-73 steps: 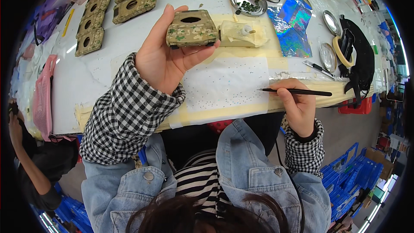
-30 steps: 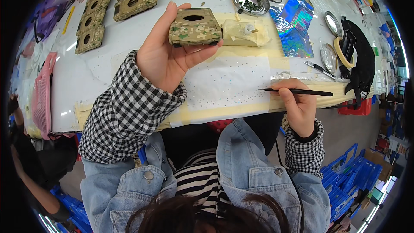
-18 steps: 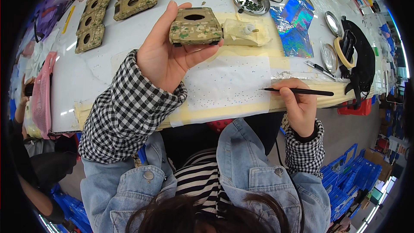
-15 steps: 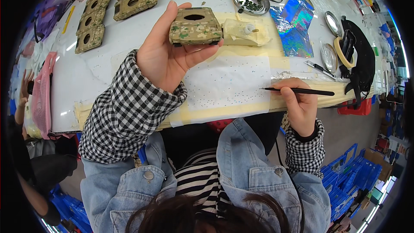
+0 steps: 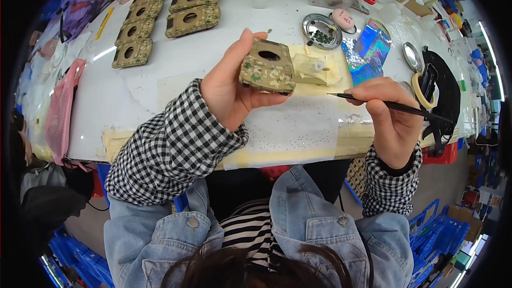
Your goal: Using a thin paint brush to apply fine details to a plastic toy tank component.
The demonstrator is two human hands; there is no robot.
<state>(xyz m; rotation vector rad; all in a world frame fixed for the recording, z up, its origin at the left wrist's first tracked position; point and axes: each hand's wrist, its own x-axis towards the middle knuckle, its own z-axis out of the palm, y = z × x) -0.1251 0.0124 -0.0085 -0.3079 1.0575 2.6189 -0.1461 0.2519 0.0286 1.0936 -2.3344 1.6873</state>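
Observation:
My left hand is closed around a camouflage-patterned toy tank hull, with a round hole in its top. It is held tilted above a white sheet sprinkled with tiny shiny specks. To its right, my right hand pinches thin black tweezers. Their fine tip points left toward the hull and stays apart from it. Whether the tip holds anything is too small to tell. A tape-covered block with a small white nozzle on top stands just behind the tip.
More camouflage hulls stand in rows at the back left. Behind the block sits a round metal dish of small dark green pieces. A shiny holographic pouch, a tape roll and a black bag lie to the right.
The tank hull in my left hand has moved right and nearer, and has turned. My right hand has lifted the tweezers from the specks on the sheet toward the hull. The view has shifted slightly.

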